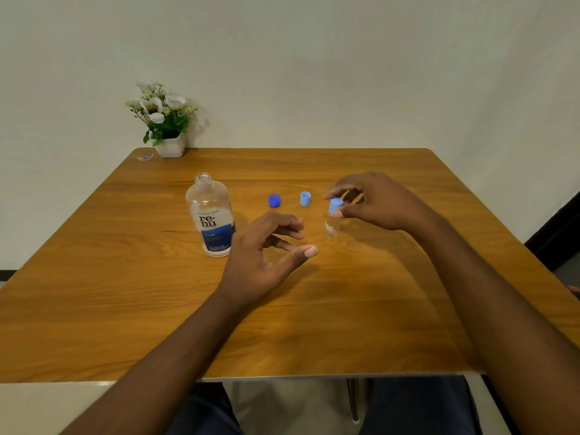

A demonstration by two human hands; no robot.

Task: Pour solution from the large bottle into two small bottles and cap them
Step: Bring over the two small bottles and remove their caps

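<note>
The large clear solution bottle (209, 215) stands upright and uncapped, left of centre on the wooden table (314, 324). A dark blue cap (274, 200) and a light blue cap (305, 198) lie loose behind my hands. A small clear bottle (331, 228) stands upright with another light blue cap (335, 205) on its neck. My right hand (376, 202) pinches that cap between thumb and fingers. My left hand (266, 249) hovers just left of the small bottle, fingers apart and curled, holding nothing I can make out. A second small bottle is not clearly visible.
A white pot of artificial flowers (169, 142) sits at the table's far left corner against the wall, with a small wrapper (145, 157) beside it. The table's near edge runs just above my lap.
</note>
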